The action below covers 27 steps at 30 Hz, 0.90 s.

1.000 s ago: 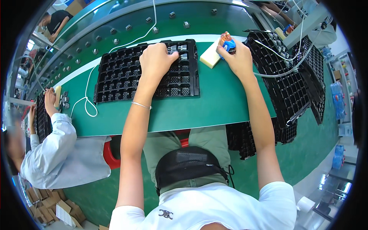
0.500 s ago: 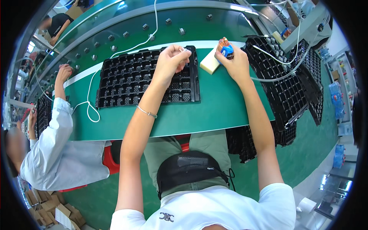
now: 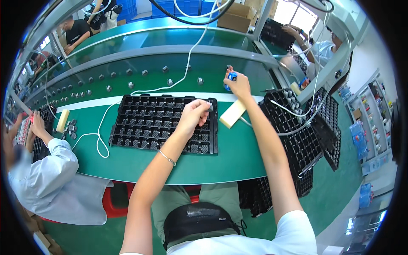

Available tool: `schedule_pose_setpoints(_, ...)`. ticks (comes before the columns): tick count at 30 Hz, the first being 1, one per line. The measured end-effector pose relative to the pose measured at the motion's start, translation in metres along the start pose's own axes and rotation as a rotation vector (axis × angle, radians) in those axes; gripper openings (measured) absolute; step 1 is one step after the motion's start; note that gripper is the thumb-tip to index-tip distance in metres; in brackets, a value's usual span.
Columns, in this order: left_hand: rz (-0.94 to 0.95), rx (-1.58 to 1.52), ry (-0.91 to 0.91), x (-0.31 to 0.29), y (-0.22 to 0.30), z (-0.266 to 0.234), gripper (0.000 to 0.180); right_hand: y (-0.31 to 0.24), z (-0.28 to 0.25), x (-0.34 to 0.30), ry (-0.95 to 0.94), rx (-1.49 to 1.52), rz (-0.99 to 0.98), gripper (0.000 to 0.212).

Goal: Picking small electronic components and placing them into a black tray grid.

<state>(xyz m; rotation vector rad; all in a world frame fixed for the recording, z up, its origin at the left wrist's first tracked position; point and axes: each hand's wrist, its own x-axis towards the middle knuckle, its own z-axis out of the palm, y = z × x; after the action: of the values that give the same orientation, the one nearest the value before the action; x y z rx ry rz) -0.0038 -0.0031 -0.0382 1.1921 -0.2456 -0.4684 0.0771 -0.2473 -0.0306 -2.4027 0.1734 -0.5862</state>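
So, closest to me is the green surface [image 3: 127,165], with a black tray [image 3: 148,127] full of pockets on it. My left fingers [image 3: 201,109] are over the tray's right end, pinching a small grey part [image 3: 210,107]. Just right of that tray sits a cream block [image 3: 232,114]. Past it, my right fingers [image 3: 240,78] are wrapped round a blue-and-orange tool [image 3: 232,77]. Farther out, more small parts [image 3: 200,80] dot the belt [image 3: 136,81].

The left hand [image 3: 192,119] is hiding part of the black compartment tray [image 3: 146,123]; the lower edge is cutting off the white T-shirt [image 3: 289,238].
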Motion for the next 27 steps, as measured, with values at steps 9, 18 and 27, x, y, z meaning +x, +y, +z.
schedule_pose_setpoints(9, 0.035, 0.030, -0.005, -0.002, 0.004, 0.006, 0.018, -0.025, -0.003, -0.007, 0.037, -0.008, -0.167, 0.035)
schedule_pose_setpoints(18, 0.224, 0.372, -0.008, -0.018, 0.007, 0.029, 0.016, -0.051, -0.048, -0.129, -0.279, 0.904, 0.163, 0.029)
schedule_pose_setpoints(27, 0.228, 0.370, -0.013, -0.018, 0.005, 0.041, 0.020, -0.038, -0.053, -0.138, -0.373, 1.046, 0.253, 0.036)
